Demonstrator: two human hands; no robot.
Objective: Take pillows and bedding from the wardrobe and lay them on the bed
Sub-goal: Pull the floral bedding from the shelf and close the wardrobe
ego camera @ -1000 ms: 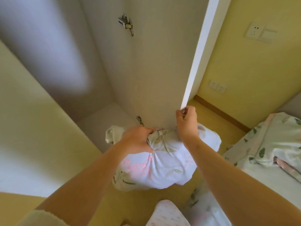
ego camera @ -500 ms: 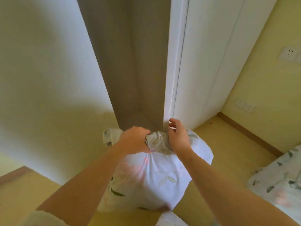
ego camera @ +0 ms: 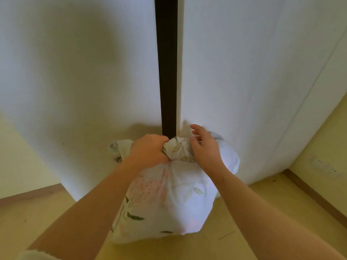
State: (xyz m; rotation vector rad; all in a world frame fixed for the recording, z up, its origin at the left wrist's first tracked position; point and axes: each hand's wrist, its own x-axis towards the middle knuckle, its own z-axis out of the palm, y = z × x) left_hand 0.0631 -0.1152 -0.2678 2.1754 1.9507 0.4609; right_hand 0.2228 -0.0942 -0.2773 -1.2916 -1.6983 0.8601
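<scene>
While the bedding bundle (ego camera: 169, 199) hangs in front of the foot of the wardrobe doors (ego camera: 244, 81), over the floor (ego camera: 253, 231), its gathered neck is clenched in the left hand (ego camera: 150, 150), whose fingers curl tight round the twisted cloth. Bundle: white fabric printed with grey-green leaves and faint pink blossom. It is drawn into a knot-like bunch at the top and is full and rounded below, with a loose corner sticking out on the left. Whether its base touches the floor cannot be told. Right hand (ego camera: 204, 149): fingers spread and loosely bent, lying against the right side of the neck and gripping nothing. Change: a second ago this hand was on the edge of the open door, with the wardrobe interior exposed. It has now left the door, and the two doors stand almost shut, with only a narrow dark gap (ego camera: 166, 72) between them. Reading: retrieval of this bundle from the wardrobe appears complete, and the closing nearly so. Carrying it to the bed, which is out of view, and laying it out remain.
</scene>
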